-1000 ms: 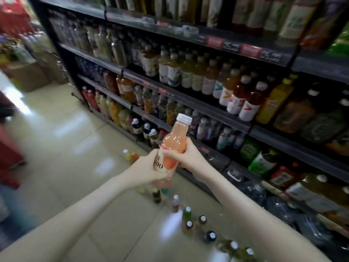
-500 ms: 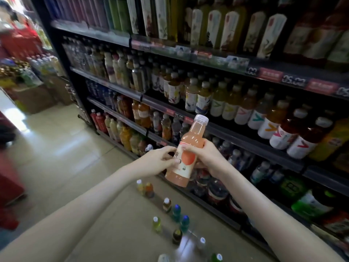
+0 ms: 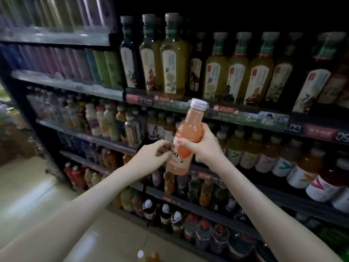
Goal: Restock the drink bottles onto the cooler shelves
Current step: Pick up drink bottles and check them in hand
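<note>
Two hands held the bottle (image 3: 186, 140) up in the air in front of the shelves (image 3: 105, 140), and it stood on none of them. My right hand (image 3: 204, 148) was wrapped round its upper body just below the shoulder, thumb across the front and fingers curled behind. My left hand (image 3: 151, 157) came in lower from the left with its fingers bent, their tips closed on the left edge of the label. The bottle was pale orange, with a white label and an orange disc on it. It leaned a little, its white cap (image 3: 198, 104) tipped up and to the right, in front of a price rail (image 3: 245, 115). Above that rail stood tall bottles (image 3: 171, 59) of yellow-green drink. Behind my hands was a row of smaller orange and yellow ones, too blurred for me to read. Low down, two small bottles (image 3: 146, 256) stood on the floor (image 3: 37, 195), well apart from the shelves.
</note>
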### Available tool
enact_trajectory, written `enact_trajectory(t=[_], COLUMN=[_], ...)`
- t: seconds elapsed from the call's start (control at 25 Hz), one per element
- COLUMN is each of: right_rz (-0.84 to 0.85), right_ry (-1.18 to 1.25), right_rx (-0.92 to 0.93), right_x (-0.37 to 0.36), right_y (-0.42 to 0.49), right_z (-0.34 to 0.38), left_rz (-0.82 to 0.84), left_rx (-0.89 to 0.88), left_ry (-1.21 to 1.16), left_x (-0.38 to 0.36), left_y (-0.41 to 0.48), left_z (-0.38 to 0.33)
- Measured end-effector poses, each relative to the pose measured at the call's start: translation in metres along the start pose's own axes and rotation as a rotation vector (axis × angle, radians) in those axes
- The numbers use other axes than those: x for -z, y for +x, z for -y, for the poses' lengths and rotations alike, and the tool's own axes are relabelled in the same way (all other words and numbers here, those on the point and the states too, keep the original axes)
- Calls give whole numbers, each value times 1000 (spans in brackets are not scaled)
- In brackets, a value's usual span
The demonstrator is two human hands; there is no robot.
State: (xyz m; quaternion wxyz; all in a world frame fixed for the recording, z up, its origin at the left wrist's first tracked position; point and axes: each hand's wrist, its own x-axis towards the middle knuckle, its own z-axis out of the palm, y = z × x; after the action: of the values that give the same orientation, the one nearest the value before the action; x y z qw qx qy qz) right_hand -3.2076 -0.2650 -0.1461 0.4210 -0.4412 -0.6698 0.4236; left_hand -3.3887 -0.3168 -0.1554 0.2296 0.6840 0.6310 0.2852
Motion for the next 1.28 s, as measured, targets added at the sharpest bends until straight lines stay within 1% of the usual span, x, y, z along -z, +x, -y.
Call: enact_trajectory(t=[0.08,0.12,0.24,0.36,0.52,0.64,0.8,0.88,1.0,1.12,1.28], right_rz=[-116,-171,-297,-361,-438,-531,-687,-762,-858,-928,-981], right_ry=[17,32,19,-28,-63,-84,-38,-27,-61,-122,-168], right_rx=[-6,-26,-84,-137,-195,-254,-255,-209,-88,64,247], right_x=[-4,-4,-4,-9,-12,2,38,66,121,182,264], right_y=[17,21,29,21,-5,-28,-63,-75,-90,-102,-104], right_z=[5,6,9,3,-13,-28,-41,-32,-11,3,8], left_rz=[11,47,224,371,570,606,528,480,392,230,-78], left_rx=[-114,-171,-301,-340,-408,-497,-604,-634,-648,-693,-735], left_ry=[32,48,49,21,32,44,62,107,147,47,-8], left_x=[10,13,21,12,-17,-40,-67,-74,-87,-106,-130], left_y=[32,45,77,96,102,104,98,98,104,106,117], left_z=[8,10,11,11,4,-1,-19,-37,-69,-118,-206])
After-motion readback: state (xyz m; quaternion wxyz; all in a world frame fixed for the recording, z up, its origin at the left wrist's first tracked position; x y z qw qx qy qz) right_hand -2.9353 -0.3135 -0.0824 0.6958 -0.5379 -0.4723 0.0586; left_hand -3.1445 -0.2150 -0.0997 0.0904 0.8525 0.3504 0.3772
